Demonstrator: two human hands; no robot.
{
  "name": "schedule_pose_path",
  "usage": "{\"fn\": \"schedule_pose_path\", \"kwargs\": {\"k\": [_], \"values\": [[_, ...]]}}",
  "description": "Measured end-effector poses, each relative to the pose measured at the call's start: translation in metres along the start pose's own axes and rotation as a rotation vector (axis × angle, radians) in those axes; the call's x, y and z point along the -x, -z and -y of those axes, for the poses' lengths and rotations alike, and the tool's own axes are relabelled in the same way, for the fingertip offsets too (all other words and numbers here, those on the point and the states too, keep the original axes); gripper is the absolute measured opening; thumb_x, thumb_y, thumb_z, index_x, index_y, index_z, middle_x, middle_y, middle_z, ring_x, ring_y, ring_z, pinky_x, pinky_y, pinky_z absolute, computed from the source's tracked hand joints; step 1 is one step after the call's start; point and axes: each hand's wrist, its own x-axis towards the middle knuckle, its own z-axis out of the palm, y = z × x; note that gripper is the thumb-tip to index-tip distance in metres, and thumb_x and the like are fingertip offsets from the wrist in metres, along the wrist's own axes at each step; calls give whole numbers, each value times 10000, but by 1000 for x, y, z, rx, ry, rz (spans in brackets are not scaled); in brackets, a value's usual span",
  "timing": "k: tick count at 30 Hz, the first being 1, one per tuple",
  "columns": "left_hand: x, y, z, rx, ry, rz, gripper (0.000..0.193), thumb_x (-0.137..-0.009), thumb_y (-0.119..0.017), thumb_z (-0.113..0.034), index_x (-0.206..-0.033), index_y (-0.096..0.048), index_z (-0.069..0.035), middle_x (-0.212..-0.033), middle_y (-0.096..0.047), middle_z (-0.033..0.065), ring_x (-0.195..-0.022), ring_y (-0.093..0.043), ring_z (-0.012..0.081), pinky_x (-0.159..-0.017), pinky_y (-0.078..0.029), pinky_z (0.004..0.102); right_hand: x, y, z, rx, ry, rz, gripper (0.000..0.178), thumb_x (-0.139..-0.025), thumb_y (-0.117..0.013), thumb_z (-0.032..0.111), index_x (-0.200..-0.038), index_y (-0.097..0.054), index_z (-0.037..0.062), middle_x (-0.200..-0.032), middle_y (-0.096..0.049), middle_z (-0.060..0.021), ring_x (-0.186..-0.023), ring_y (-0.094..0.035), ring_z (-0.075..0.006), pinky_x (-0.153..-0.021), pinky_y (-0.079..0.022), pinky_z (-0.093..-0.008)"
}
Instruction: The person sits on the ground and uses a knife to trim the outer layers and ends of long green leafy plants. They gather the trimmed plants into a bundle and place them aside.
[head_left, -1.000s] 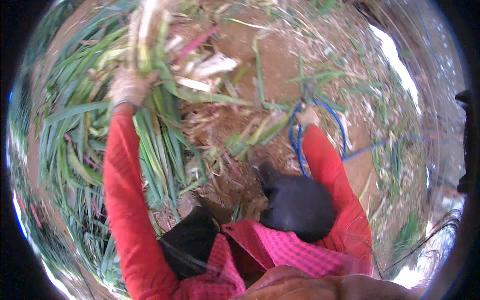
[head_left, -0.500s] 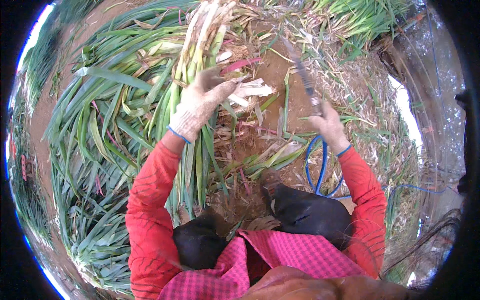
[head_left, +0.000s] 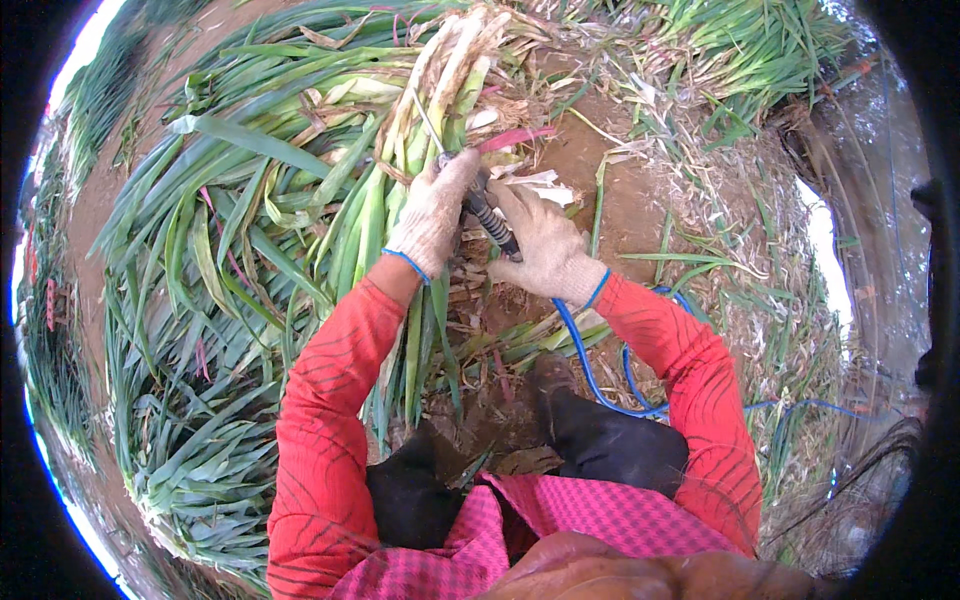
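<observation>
My two gloved hands meet over a bundle of leeks [head_left: 372, 215] with long green leaves. My left hand [head_left: 436, 205] is closed round a long thin tool [head_left: 492, 222] with a black ribbed rear part. A narrow metal front points up and left across the pale stalks [head_left: 450, 70]; its exact kind is unclear. Beside the tool's rear end is my right hand [head_left: 548, 240], fingers stretched and thumb apart. Part of the tool is hidden behind my left fingers. White peeled pieces [head_left: 540, 185] lie just beyond the hands.
More leeks are heaped at left [head_left: 200, 490] and far right [head_left: 750, 50]. A blue hose [head_left: 590, 375] loops under my right forearm. Dry husks [head_left: 730, 235] litter the brown soil [head_left: 625, 215]. A grey sheet [head_left: 870, 190] covers the right side; my dark boots [head_left: 548, 375] are below the hands.
My right hand has moved left and inward, bringing the tool from the right to over the leeks. The left hand has shifted slightly right and now grips the tool.
</observation>
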Motion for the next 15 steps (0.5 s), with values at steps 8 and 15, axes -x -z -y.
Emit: {"fn": "schedule_pose_path", "kwargs": {"k": [8,15], "values": [[29,64,21,-1344,-372,-369,506,-841,-738,-446,-1159,-656,-61,-1109,-669,179,-1036,-642,338,-896,-516,444,-11,-15,-35,145,-37,-122,795,-818,-665,508,-1462,-438,101,-1160,-652,-223,-1086,-610,-394,-979,-433,-529],[21,53,31,-1781,-331,-389,664,-734,-806,-534,-1184,-625,-81,-1148,-651,165,-1065,-638,326,-853,-542,440,-7,-20,-30,129,68,-291,879,-825,-690,479,-1533,-339,94,-1018,-681,-214,-973,-645,-392,-902,-462,-514]]}}
